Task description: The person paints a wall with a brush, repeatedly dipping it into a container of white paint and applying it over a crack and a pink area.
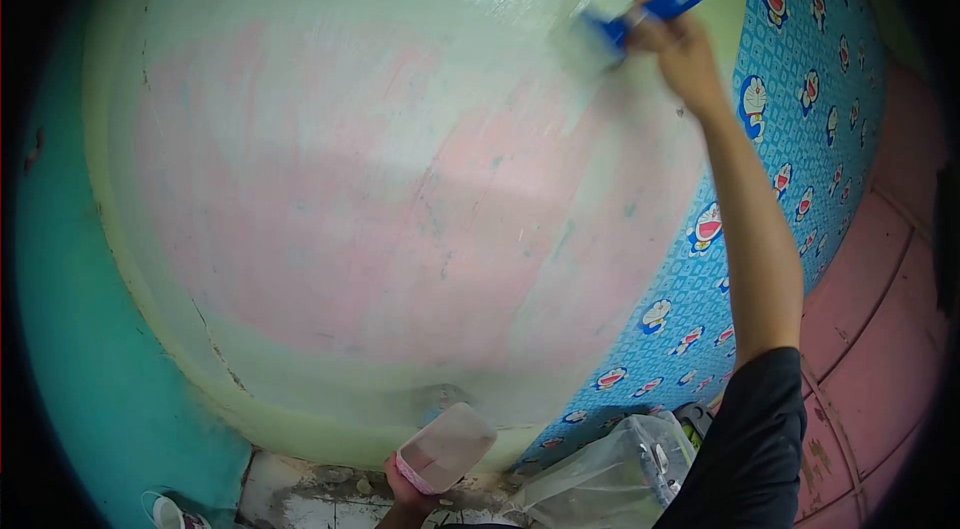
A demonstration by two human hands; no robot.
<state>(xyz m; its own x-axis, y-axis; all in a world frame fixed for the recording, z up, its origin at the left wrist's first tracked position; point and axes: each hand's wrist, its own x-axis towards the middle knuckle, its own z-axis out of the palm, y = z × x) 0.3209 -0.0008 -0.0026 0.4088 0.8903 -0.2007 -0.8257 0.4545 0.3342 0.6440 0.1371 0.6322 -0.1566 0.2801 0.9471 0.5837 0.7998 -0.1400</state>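
Raised at the upper right, my right hand (668, 37) grips a wide brush (612, 29) by its blue handle. The brush's bristle end is against the wall or very near it and blurred. The wall (380, 189) shows pink patches under a whitish coat, with a wet, shiny area near the top. Low in the view, my left hand (408, 489) holds a rectangular plastic container (448, 449), tilted, with its inside facing me.
Blue patterned wallpaper (780, 109) covers the wall's right side. A clear plastic bag (610, 464) with items lies at the bottom right. A white bucket (175, 512) stands at the bottom left, beside a teal wall (90, 329). Pink panels (870, 349) are at the far right.
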